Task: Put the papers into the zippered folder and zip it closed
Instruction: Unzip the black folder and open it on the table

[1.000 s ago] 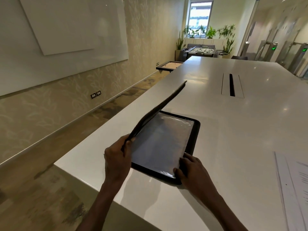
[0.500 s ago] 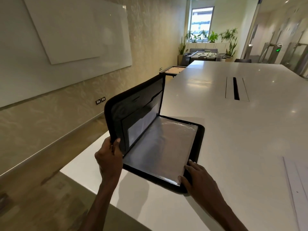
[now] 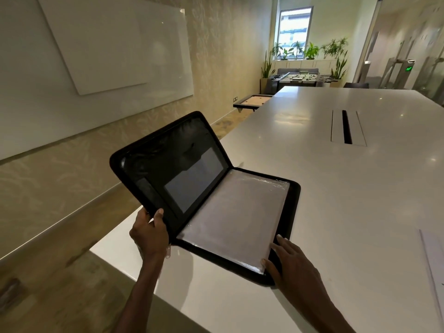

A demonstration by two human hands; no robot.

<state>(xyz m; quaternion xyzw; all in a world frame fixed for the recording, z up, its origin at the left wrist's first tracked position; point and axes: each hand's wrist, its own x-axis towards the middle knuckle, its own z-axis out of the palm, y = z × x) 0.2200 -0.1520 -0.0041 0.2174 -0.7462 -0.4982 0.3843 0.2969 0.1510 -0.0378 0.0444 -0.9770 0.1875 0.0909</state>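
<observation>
Your left hand (image 3: 150, 236) grips the folder (image 3: 216, 200) cover, now swung wider; right hand (image 3: 286, 263) lies flat, pinning it. Papers (image 3: 434, 258) remain outside.

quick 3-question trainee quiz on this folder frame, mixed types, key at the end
1. True or false: the folder is zipped shut.
2. Which hand grips the raised cover: A) left hand B) right hand?
3. Fill in: the papers lie on the table, to the folder's ____.

Key: 1 false, it lies open with the cover lifted. 2 A; the right hand rests flat on the folder's near right corner. 3 right, at the frame edge, not yet inside.
</observation>
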